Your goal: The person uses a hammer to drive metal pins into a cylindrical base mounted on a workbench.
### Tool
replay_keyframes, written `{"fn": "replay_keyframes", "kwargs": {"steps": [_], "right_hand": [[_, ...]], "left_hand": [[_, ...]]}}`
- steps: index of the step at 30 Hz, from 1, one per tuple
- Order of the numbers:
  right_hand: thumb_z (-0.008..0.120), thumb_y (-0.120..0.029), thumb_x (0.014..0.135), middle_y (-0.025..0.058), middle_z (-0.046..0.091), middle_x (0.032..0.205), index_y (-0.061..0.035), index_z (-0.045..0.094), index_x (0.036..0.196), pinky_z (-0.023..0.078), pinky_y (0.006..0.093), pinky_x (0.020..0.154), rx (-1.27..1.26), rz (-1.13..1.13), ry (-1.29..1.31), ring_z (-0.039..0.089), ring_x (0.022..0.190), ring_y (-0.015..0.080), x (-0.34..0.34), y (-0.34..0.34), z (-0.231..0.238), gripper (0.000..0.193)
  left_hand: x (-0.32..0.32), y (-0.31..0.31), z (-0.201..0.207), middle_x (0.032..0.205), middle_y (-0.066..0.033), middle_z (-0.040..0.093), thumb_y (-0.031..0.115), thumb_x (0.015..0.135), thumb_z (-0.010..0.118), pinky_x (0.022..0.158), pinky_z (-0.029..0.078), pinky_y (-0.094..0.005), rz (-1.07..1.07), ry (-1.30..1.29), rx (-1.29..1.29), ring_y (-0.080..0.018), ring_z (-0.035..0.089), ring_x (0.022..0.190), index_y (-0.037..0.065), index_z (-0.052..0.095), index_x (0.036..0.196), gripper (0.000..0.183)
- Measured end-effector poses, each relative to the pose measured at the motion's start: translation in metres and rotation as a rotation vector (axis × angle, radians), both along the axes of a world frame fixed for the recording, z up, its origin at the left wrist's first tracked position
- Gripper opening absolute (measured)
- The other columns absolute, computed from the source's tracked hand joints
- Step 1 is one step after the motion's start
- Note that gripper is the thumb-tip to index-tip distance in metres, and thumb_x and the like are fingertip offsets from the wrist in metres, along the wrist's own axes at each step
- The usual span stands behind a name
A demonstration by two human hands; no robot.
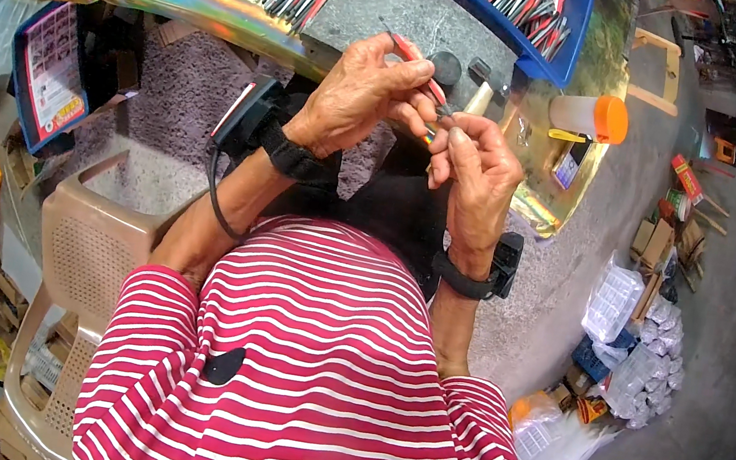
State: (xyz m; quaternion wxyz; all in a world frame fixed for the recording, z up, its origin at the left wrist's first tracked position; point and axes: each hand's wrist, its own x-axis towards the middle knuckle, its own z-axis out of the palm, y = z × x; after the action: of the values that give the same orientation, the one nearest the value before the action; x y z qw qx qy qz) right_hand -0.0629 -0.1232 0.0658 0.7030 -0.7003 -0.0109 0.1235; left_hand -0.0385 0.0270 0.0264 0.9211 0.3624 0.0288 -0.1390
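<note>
Left hand (357, 96) grips red tool (436, 92); right hand (485, 172) pinches its tip. From them, jar (575, 115) at three o'clock, bin (579, 18) at one.

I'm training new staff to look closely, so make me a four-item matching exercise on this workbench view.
Things
1. Slim red piece
2. Blue tray
3. Jar
4. Plastic chair

Places, colours or states
A. Topped with an orange lid
B. Beige, at the person's left side
C. In the fingers of the left hand
D. Holding many slim red, black and pale pieces

Right pairs: 1-C; 2-D; 3-A; 4-B
</note>
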Motion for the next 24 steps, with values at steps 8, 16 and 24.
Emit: {"fn": "replay_keyframes", "kwargs": {"steps": [8,16,24], "right_hand": [[0.047,-0.006,0.083,0.0076,0.053,0.068,0.0059,0.049,0.091,0.038,0.0189,0.044,-0.013,0.007,-0.011,0.045,0.048,0.0073,0.000,-0.001,0.000,0.015],[0.046,-0.003,0.081,0.0064,0.053,0.066,0.0057,0.050,0.089,0.038,0.0187,0.041,0.000,-0.006,0.000,0.045,0.047,0.0063,-0.001,0.000,0.000,0.012],[0.047,-0.003,0.081,0.0072,0.054,0.067,0.0055,0.050,0.089,0.038,0.0186,0.041,0.095,-0.006,0.057,0.044,0.046,0.0062,-0.001,0.000,0.000,0.013]], "left_hand": [[0.000,0.002,-0.004,0.081,-0.0146,0.057,0.015,0.085,0.048,0.054,0.053,-0.0244,-0.029,-0.074,-0.005,-0.0162,0.059,0.065,-0.001,0.043,0.093,0.018],[0.002,0.004,-0.008,0.088,-0.0174,0.055,0.013,0.084,0.049,0.056,0.053,-0.0258,-0.036,-0.145,-0.086,-0.0184,0.059,0.069,0.001,0.041,0.096,0.019],[0.003,0.005,-0.012,0.090,-0.0178,0.054,0.014,0.083,0.050,0.058,0.053,-0.0267,-0.057,-0.193,-0.141,-0.0191,0.059,0.071,0.003,0.041,0.094,0.018]]}}
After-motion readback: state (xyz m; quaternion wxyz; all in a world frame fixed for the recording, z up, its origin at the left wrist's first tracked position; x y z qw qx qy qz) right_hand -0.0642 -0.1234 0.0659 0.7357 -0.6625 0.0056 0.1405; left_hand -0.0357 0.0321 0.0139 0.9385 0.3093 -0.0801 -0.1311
